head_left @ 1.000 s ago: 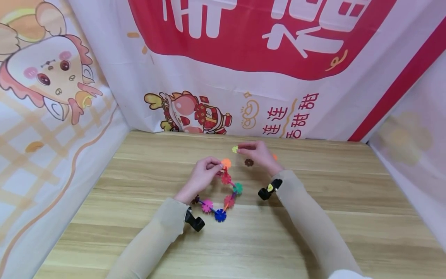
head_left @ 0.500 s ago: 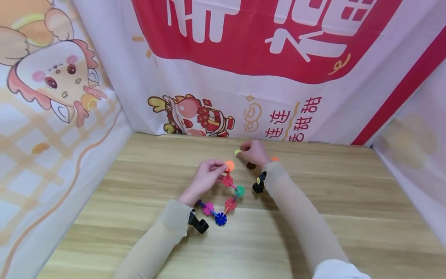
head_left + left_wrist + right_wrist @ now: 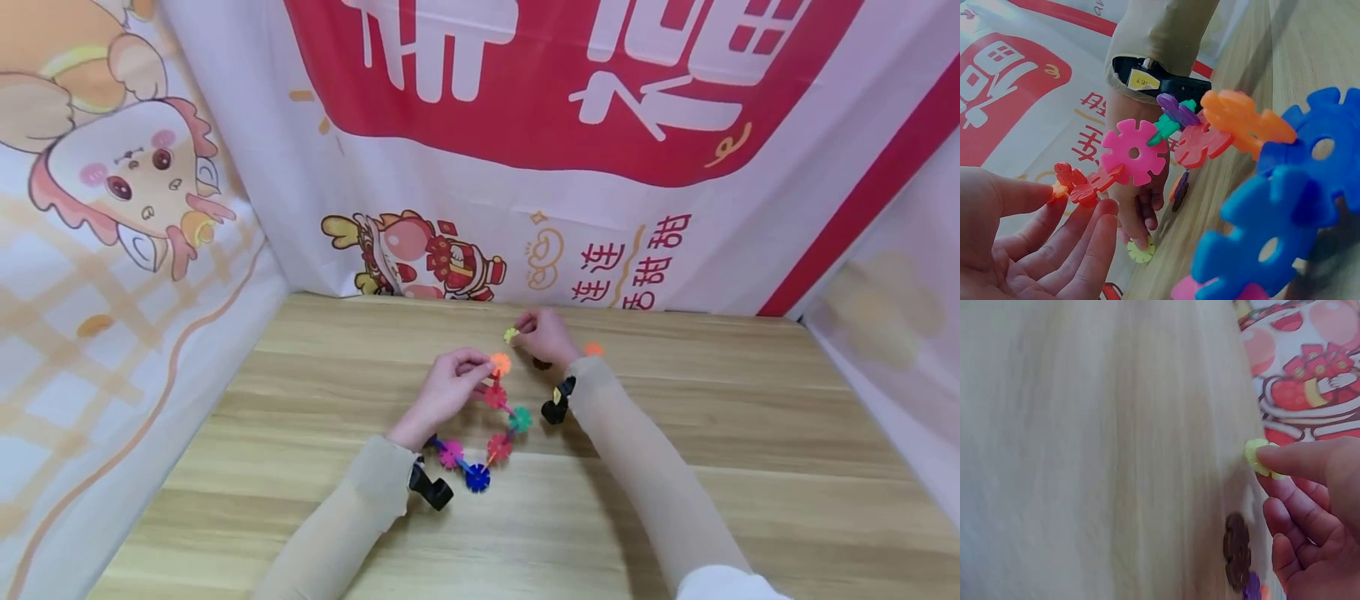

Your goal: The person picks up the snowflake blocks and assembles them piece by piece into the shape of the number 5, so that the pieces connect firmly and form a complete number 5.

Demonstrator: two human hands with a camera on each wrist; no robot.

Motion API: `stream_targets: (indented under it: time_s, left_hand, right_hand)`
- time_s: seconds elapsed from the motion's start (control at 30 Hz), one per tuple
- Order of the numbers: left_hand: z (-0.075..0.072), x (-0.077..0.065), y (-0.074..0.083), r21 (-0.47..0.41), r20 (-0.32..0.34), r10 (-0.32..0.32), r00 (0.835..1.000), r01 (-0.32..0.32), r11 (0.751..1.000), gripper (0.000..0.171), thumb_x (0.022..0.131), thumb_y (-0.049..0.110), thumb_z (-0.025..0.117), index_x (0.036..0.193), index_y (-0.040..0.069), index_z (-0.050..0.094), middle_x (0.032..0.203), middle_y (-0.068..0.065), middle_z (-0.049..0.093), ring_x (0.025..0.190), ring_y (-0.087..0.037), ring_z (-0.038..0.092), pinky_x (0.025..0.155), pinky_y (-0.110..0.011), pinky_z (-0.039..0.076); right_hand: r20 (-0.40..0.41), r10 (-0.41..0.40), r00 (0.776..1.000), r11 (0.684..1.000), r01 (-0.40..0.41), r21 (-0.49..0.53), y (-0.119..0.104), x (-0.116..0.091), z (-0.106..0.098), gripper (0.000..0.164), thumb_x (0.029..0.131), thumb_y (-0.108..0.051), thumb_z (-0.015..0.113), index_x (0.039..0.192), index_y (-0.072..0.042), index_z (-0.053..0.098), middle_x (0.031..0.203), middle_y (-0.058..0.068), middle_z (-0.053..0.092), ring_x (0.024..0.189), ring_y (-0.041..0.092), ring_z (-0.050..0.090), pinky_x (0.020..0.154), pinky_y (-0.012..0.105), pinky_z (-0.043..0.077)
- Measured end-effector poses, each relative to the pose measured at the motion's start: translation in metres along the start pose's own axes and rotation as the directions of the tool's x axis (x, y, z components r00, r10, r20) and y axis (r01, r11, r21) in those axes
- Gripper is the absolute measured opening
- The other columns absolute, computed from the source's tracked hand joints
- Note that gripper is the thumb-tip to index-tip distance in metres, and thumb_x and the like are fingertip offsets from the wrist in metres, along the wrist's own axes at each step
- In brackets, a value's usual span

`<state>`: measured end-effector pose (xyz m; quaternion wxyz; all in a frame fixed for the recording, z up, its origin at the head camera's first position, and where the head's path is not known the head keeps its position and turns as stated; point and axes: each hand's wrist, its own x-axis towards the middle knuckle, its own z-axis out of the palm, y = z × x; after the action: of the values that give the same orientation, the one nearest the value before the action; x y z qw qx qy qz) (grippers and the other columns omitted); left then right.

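My left hand [image 3: 447, 385] pinches an orange snowflake disc [image 3: 501, 364] between thumb and fingertips. From that disc runs a chain of slotted plastic snowflake discs, with a red disc [image 3: 495, 397], a green disc [image 3: 520, 419], a blue disc [image 3: 477, 478] and a pink disc [image 3: 451, 454] among its links. In the left wrist view the chain curves from the fingertips past the pink link [image 3: 1134, 153] to large blue discs [image 3: 1260, 231] close to the camera. My right hand [image 3: 547, 337] pinches a yellow snowflake disc [image 3: 1260, 457] between thumb and forefinger, near the table's back edge.
A loose brown snowflake disc [image 3: 1237, 550] lies under the right hand, with a purple disc [image 3: 1252, 587] beside it. Another orange disc [image 3: 594, 349] rests right of the right wrist. The wooden table [image 3: 675, 500] meets printed cloth [image 3: 480, 167] at the back.
My right wrist has swung a little left and the yellow disc has turned in its fingers. The left hand keeps its hold on the orange disc. The head view has shifted slightly.
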<state>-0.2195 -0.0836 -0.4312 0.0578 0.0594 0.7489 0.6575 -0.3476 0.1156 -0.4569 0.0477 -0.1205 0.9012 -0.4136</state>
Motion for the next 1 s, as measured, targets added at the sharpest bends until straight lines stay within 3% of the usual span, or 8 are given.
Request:
stream_targets:
  time_s: [0.17,0.4,0.63,0.8,1.0]
  left_hand:
    - [0.0,0.0,0.001,0.007,-0.009,0.016,1.0,-0.016,1.0,0.018,0.102,0.012,0.064,0.112,-0.002,0.068,0.098,-0.012,0.072,0.081,-0.023,0.07,0.086,-0.052,0.057]
    - [0.001,-0.003,0.0,0.008,-0.008,0.004,1.0,-0.004,1.0,0.018,0.102,0.012,0.064,0.113,-0.001,0.068,0.102,-0.011,0.072,0.083,-0.023,0.071,0.082,-0.042,0.06]
    - [-0.001,-0.003,0.002,-0.004,-0.023,-0.014,1.0,0.013,1.0,0.017,0.102,0.013,0.064,0.113,0.0,0.067,0.101,-0.01,0.071,0.083,-0.024,0.07,0.081,-0.042,0.06]
    - [-0.001,-0.003,0.002,0.007,-0.028,-0.018,0.999,0.019,1.0,0.018,0.102,0.015,0.064,0.112,0.001,0.068,0.099,-0.009,0.072,0.083,-0.023,0.07,0.084,-0.047,0.059]
    - [0.001,-0.003,0.002,0.002,-0.037,-0.014,0.999,0.014,1.0,0.017,0.102,0.014,0.065,0.112,0.001,0.068,0.099,-0.01,0.073,0.082,-0.023,0.071,0.083,-0.046,0.059]
  right_hand:
    - [-0.024,-0.028,0.999,0.991,0.031,0.133,-0.004,-0.012,-0.002,0.021,0.09,-0.01,0.078,0.109,-0.006,0.072,0.099,0.008,0.073,0.091,0.022,0.068,0.079,0.036,0.057]
    - [-0.024,-0.057,0.998,0.961,0.062,0.268,-0.013,-0.046,-0.014,0.024,0.092,-0.015,0.077,0.114,-0.007,0.072,0.105,0.006,0.073,0.097,0.022,0.067,0.086,0.037,0.057]
    - [-0.026,-0.116,0.993,0.897,0.116,0.427,-0.024,-0.073,-0.023,0.022,0.091,-0.009,0.077,0.112,-0.003,0.071,0.101,0.01,0.073,0.096,0.036,0.068,0.088,0.059,0.054]
    - [-0.032,-0.13,0.991,0.863,0.129,0.488,-0.023,-0.083,-0.025,0.021,0.09,-0.006,0.077,0.109,0.0,0.07,0.098,0.01,0.073,0.092,0.041,0.066,0.083,0.052,0.057]
    - [-0.026,-0.149,0.988,0.862,0.143,0.486,-0.019,-0.088,-0.027,0.019,0.091,-0.008,0.078,0.107,-0.001,0.071,0.097,0.011,0.073,0.091,0.041,0.065,0.081,0.049,0.057]
